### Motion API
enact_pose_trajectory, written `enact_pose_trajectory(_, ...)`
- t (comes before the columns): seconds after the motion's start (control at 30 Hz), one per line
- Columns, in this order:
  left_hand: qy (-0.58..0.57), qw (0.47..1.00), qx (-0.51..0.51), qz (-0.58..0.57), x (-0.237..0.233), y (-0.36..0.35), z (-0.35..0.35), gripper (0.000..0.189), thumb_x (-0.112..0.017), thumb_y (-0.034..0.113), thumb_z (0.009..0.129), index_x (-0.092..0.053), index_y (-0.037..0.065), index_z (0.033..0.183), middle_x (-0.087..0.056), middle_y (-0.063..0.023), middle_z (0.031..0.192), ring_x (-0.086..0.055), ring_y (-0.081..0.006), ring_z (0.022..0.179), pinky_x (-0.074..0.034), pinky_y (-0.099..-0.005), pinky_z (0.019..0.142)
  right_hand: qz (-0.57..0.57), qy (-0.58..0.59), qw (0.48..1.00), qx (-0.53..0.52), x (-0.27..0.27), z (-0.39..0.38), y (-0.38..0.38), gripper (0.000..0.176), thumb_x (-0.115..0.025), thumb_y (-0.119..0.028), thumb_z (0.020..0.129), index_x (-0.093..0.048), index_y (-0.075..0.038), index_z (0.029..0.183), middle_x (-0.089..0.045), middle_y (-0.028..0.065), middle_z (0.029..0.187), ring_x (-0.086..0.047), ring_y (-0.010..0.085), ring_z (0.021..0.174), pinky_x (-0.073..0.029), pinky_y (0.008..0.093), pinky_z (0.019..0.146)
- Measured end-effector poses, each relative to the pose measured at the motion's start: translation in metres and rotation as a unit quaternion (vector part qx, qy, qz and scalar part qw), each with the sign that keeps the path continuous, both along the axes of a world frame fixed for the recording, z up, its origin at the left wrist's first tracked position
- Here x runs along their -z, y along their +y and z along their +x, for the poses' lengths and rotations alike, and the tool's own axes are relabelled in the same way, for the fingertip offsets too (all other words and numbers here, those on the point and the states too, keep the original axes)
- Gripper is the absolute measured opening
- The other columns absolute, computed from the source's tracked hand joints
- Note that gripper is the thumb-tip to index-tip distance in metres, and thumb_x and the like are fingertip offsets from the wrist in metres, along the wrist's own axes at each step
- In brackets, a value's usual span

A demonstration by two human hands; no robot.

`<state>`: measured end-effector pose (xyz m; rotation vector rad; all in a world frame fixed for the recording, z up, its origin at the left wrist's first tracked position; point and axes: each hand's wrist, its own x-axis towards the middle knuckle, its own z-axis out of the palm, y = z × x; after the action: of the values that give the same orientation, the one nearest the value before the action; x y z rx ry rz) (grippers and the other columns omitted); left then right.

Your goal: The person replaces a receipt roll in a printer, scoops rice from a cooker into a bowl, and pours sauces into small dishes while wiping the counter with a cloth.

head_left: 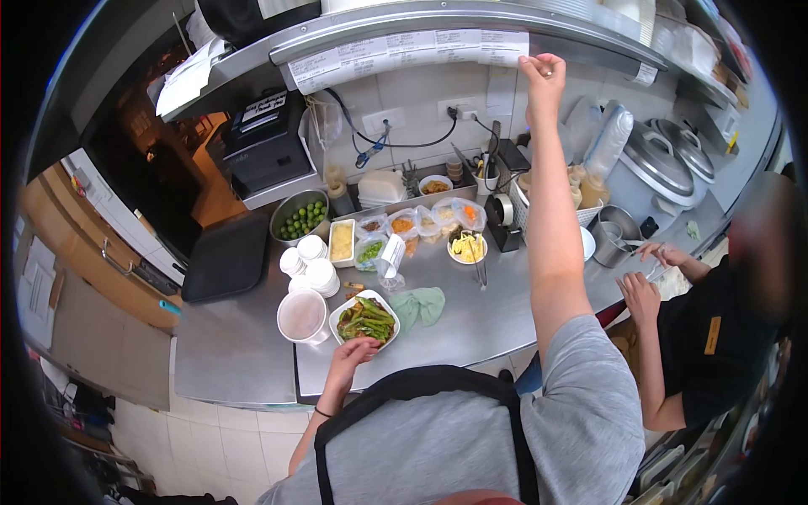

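Up top, my right hand (545, 74) pinches white printed paper slips (503, 49); my left hand (347, 360) touches the white, squarish vegetable bowl (334, 321), grip unclear.

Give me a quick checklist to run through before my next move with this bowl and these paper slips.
1. Bowl upright on the counter: ok.
2. Left hand at the bowl: ok, at its near side.
3. Right hand at the printed slips: ok, at their right end. Firm pinch: cannot tell.
4. Print on the slips readable: not ok, too small here.
5. Green cloth out of the food: ok, beside the bowl.
6. Co-worker's hands away from the bowl: ok, off to the right, near the metal pot.
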<state>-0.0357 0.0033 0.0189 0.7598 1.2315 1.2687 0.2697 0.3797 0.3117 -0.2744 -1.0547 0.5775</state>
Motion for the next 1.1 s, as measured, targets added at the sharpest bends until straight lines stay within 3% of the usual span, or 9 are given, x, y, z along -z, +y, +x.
enact_pose_trajectory(0.07,0.214,0.972,0.080,0.052,0.011,0.010,0.008,0.019,-0.054,0.016,0.086,-0.062,0.001,0.096,-0.063,-0.0062,0.097,-0.059,-0.0122,0.082,-0.046,-0.0235,0.072,0.008,-0.019,0.999,0.026,0.000,0.003,0.003,0.023,-0.064,-0.004,0.077,-0.047,-0.006,0.092,-0.055,0.0015,0.082,-0.052,0.0096,0.077,-0.042,0.0236,0.071)
enact_pose_trajectory(0.13,0.259,0.960,0.089,0.058,0.004,0.027,0.025,0.016,-0.058,0.014,0.082,-0.063,0.002,0.092,-0.063,-0.0081,0.096,-0.059,-0.0163,0.085,-0.046,-0.0278,0.075,-0.003,-0.028,1.000,0.011,-0.002,0.002,-0.002,0.019,-0.063,-0.005,0.077,-0.050,-0.006,0.090,-0.055,0.0013,0.084,-0.052,0.0093,0.077,-0.042,0.0233,0.069)
enact_pose_trajectory(0.2,0.566,0.768,0.131,0.270,-0.009,0.052,0.044,0.020,-0.060,0.009,0.075,-0.063,0.002,0.093,-0.062,-0.0106,0.094,-0.056,-0.0223,0.088,-0.045,-0.0337,0.078,-0.014,-0.036,0.999,-0.004,-0.004,0.002,-0.008,0.015,-0.063,-0.005,0.078,-0.053,-0.005,0.089,-0.056,0.0010,0.085,-0.052,0.0091,0.077,-0.043,0.0231,0.067)
enact_pose_trajectory(0.27,0.637,0.680,0.136,0.338,-0.007,0.082,0.064,0.021,-0.059,0.008,0.070,-0.063,0.003,0.089,-0.061,-0.0133,0.091,-0.053,-0.0280,0.090,-0.043,-0.0387,0.080,-0.012,-0.045,0.999,0.028,-0.006,0.000,-0.012,0.010,-0.061,-0.004,0.077,-0.058,-0.002,0.087,-0.058,0.0014,0.081,-0.052,0.0090,0.071,-0.043,0.0233,0.067)
enact_pose_trajectory(0.47,0.813,0.509,0.230,0.167,0.036,0.164,0.101,0.015,-0.052,0.012,0.074,-0.063,0.005,0.082,-0.062,-0.0117,0.082,-0.055,-0.0294,0.091,-0.045,-0.0409,0.077,-0.003,-0.081,0.994,0.071,-0.010,0.004,-0.013,0.009,-0.060,-0.004,0.078,-0.060,-0.001,0.086,-0.061,0.0032,0.084,-0.055,0.0092,0.077,-0.043,0.0215,0.071)
enact_pose_trajectory(0.63,0.746,0.587,0.256,0.183,0.050,0.184,0.111,0.018,-0.051,0.009,0.073,-0.063,0.006,0.086,-0.061,-0.0114,0.080,-0.057,-0.0301,0.088,-0.048,-0.0403,0.073,0.010,-0.108,0.991,0.073,-0.010,0.008,-0.014,0.009,-0.060,-0.004,0.078,-0.060,-0.001,0.087,-0.061,0.0038,0.083,-0.055,0.0091,0.077,-0.043,0.0215,0.071)
enact_pose_trajectory(0.77,0.663,0.656,0.212,0.293,-0.021,0.171,0.143,0.021,-0.052,0.005,0.071,-0.063,0.007,0.088,-0.059,-0.0143,0.086,-0.057,-0.0309,0.088,-0.048,-0.0398,0.073,0.005,-0.114,0.989,0.094,-0.012,0.008,-0.017,0.011,-0.060,-0.004,0.078,-0.061,0.000,0.089,-0.062,0.0044,0.085,-0.056,0.0088,0.077,-0.043,0.0213,0.071)
enact_pose_trajectory(0.87,0.639,0.679,0.206,0.297,-0.048,0.166,0.142,0.024,-0.053,0.002,0.068,-0.063,0.007,0.089,-0.057,-0.0152,0.089,-0.055,-0.0318,0.090,-0.048,-0.0400,0.074,-0.004,-0.113,0.990,0.088,-0.010,0.007,-0.014,0.016,-0.061,-0.006,0.079,-0.061,0.000,0.094,-0.060,0.0034,0.087,-0.053,0.0091,0.081,-0.041,0.0211,0.074)
enact_pose_trajectory(1.1,0.671,0.687,0.198,0.193,-0.013,0.143,0.089,0.037,-0.053,0.000,0.066,-0.061,0.008,0.102,-0.055,-0.0151,0.097,-0.052,-0.0321,0.097,-0.043,-0.0362,0.082,0.037,-0.067,0.994,0.082,-0.009,-0.003,-0.009,0.011,-0.059,-0.002,0.079,-0.062,0.001,0.090,-0.061,0.0033,0.083,-0.054,0.0069,0.074,-0.043,0.0182,0.068)
